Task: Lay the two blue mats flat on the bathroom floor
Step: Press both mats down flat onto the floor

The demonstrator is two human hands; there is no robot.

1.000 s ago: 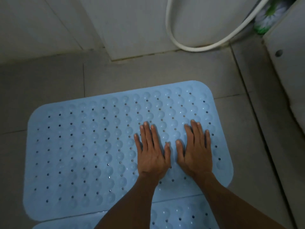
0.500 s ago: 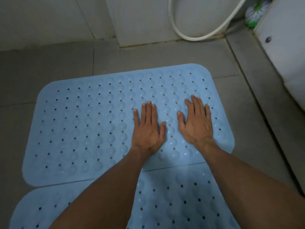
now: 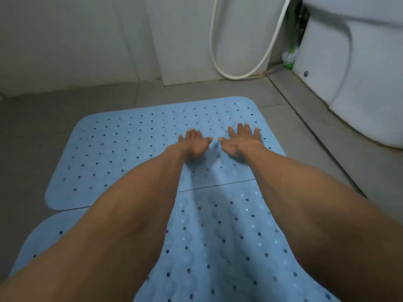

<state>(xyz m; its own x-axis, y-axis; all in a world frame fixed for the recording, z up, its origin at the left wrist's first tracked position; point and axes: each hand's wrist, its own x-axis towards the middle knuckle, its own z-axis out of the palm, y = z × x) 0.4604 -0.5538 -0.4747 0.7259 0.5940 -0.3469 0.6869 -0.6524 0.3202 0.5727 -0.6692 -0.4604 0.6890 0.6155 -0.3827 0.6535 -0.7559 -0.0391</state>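
Note:
Two light blue perforated mats lie on the grey tiled floor. The far mat (image 3: 122, 149) spreads flat across the middle of the view. The near mat (image 3: 218, 247) lies below it, its far edge meeting the far mat's near edge, and my forearms hide much of it. My left hand (image 3: 194, 144) rests palm down on the right half of the far mat, fingers apart. My right hand (image 3: 242, 142) presses flat just right of it, near the mat's right edge. Neither hand holds anything.
A white toilet base (image 3: 349, 83) stands at the right on a raised grey ledge. A white hose (image 3: 237, 75) loops down the back wall, and a green and white brush (image 3: 290, 57) sits in the corner behind the toilet. Bare grey floor (image 3: 32, 138) lies left of the mats.
The view has pulled back and tilted up, so the near mat and the toilet show more. Both hands stay flat on the far mat's right half.

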